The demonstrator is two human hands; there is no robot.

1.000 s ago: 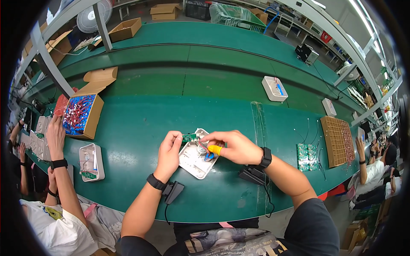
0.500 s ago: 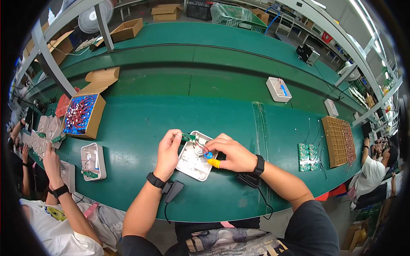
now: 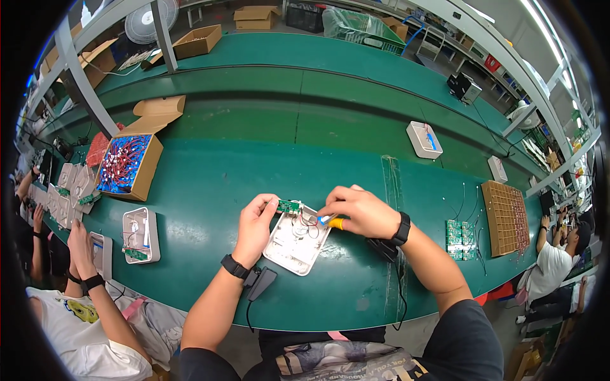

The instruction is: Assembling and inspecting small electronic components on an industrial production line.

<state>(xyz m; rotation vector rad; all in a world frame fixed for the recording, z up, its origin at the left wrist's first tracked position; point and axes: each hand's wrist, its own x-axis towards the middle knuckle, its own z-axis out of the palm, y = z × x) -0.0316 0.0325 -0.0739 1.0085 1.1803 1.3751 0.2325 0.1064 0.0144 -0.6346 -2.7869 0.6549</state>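
A white plastic housing (image 3: 293,244) lies open on the green table (image 3: 210,190) in front of me, with red and black wires inside. My left hand (image 3: 255,226) grips its left edge, fingertips beside a small green circuit board (image 3: 289,206) at the housing's top corner. My right hand (image 3: 358,211) holds a yellow-handled tool with a blue tip (image 3: 330,221), its tip over the housing's upper right part.
A cardboard box of red and blue wired parts (image 3: 127,164) stands at left. Another white housing (image 3: 140,234) lies near a co-worker's hand (image 3: 81,236). Green boards (image 3: 460,231), a brown grid tray (image 3: 505,216) and a white case (image 3: 424,139) sit at right. A black device (image 3: 261,282) lies by my left wrist.
My right hand has shifted slightly over the housing with the tool. The co-worker's hand at left has come down from the stacked housings toward the table's near edge.
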